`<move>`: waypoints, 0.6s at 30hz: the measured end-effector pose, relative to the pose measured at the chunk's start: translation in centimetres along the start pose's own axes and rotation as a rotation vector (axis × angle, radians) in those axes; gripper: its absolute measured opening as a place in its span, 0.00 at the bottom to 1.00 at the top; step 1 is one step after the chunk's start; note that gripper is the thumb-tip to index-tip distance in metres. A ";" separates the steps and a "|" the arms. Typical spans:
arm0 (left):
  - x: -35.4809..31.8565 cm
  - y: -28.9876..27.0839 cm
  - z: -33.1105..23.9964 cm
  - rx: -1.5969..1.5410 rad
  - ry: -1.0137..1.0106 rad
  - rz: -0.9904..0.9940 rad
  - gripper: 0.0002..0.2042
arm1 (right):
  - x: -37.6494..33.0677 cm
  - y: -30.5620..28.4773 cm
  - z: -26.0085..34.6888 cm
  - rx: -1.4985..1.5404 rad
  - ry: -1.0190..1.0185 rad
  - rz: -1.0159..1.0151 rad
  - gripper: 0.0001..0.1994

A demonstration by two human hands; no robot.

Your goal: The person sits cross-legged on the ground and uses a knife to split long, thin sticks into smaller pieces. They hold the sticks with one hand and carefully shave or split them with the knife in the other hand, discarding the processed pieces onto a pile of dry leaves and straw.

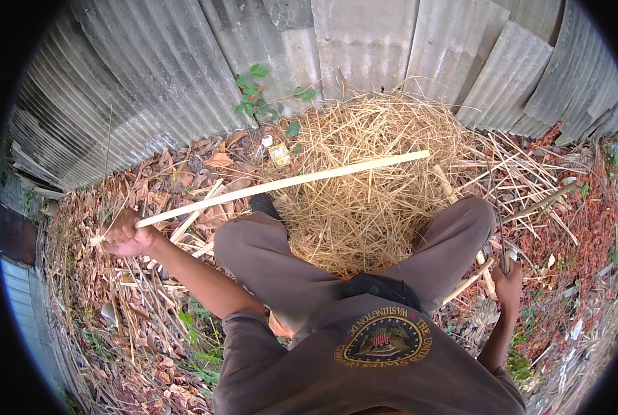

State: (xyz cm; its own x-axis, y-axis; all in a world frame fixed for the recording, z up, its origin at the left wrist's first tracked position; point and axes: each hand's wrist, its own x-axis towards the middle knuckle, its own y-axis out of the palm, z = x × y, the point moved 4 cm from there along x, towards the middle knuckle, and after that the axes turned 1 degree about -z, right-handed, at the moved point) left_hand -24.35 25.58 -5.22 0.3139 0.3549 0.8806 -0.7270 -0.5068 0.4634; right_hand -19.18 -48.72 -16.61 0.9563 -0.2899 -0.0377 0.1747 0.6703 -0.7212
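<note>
My left hand (130,235), out to the left, is closed round one end of a long pale strip of split wood or bamboo (289,182). The strip slants up to the right across my lap side, over my left knee, with its far end above the heap of straw-coloured shavings (368,214). Low on the right, beside my right knee, my right hand (508,282) grips a long, thin, dark tool (502,232) that points away from me. It looks like a blade seen edge-on, though its exact kind is unclear. The tool and the strip are apart.
Grey corrugated sheets (364,48) form a fence beyond the heap. Dry leaves (184,173) cover the ground on the left, and loose pale sticks (537,180) lie on the right. A small green plant (250,97) grows by the fence. My bent knees flank the shavings.
</note>
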 end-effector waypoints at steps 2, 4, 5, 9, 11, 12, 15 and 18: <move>-0.5 0.7 1.6 -0.034 0.017 -0.016 0.22 | -0.9 -0.4 -6.3 0.051 0.103 -0.107 0.07; -0.7 1.4 2.3 -0.060 -0.009 -0.016 0.21 | -2.4 0.4 -9.6 0.032 0.124 -0.208 0.06; -0.7 1.6 2.6 -0.075 -0.020 -0.017 0.21 | -3.1 1.0 -11.6 0.007 0.143 -0.225 0.07; -0.2 4.8 5.3 -0.146 -0.023 0.032 0.24 | -6.4 5.1 -18.6 -0.046 0.231 -0.166 0.11; -0.3 4.9 5.9 -0.192 -0.026 -0.001 0.20 | -8.8 7.3 -26.6 -0.256 0.358 -0.177 0.16; -0.8 4.7 6.1 -0.195 -0.036 -0.003 0.19 | -10.1 7.9 -27.0 -0.254 0.399 -0.160 0.19; -0.6 5.6 8.5 -0.201 -0.096 0.012 0.15 | -13.9 10.3 -32.4 -0.319 0.521 -0.173 0.21; -1.2 4.5 10.0 -0.233 -0.126 0.003 0.18 | -16.9 12.0 -36.6 -0.294 0.630 -0.148 0.20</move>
State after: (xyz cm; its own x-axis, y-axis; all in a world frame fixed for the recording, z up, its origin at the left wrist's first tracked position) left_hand -21.89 15.02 -3.15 0.3748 0.2457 0.8940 -0.8444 -0.3076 0.4385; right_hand -41.82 -60.77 -49.93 0.5943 -0.7631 -0.2540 0.1365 0.4069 -0.9032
